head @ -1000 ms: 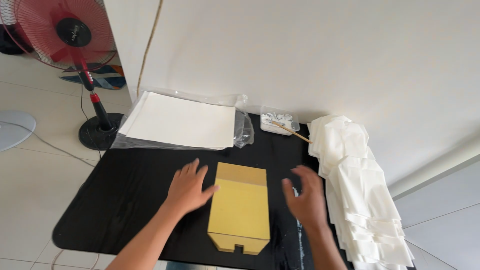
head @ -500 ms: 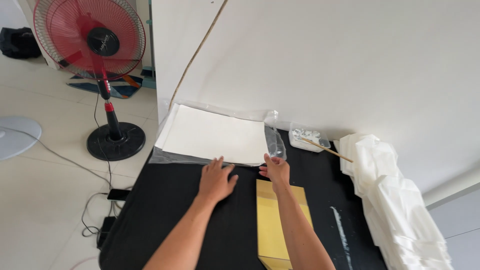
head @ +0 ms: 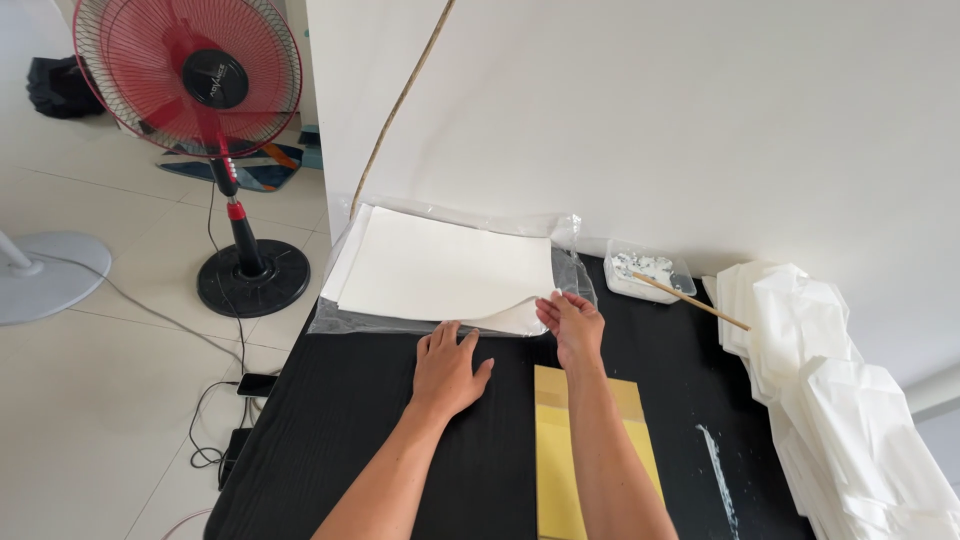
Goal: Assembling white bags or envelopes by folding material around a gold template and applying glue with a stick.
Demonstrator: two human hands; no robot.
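- Right hand [head: 572, 325] pinches the top white paper sheet [head: 450, 268]; extra sheets may lift, since the stack is loose.
- Left hand [head: 447, 370], fingers spread flat beside that stack, could smear glue from the worktop [head: 340, 420].

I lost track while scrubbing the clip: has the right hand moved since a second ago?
Yes. The right hand went from beside the yellow box forward to the white paper stack, now lifting its corner.

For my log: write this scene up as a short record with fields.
Left hand: flat on the black table, at the near edge of the white sheet stack.
Right hand: grip pinches the lifted corner of the top sheet.
Stack: lies on a clear plastic wrap.
Yellow box: on the table under the right forearm.
Beside: tray with stick, folded white bags, red fan.
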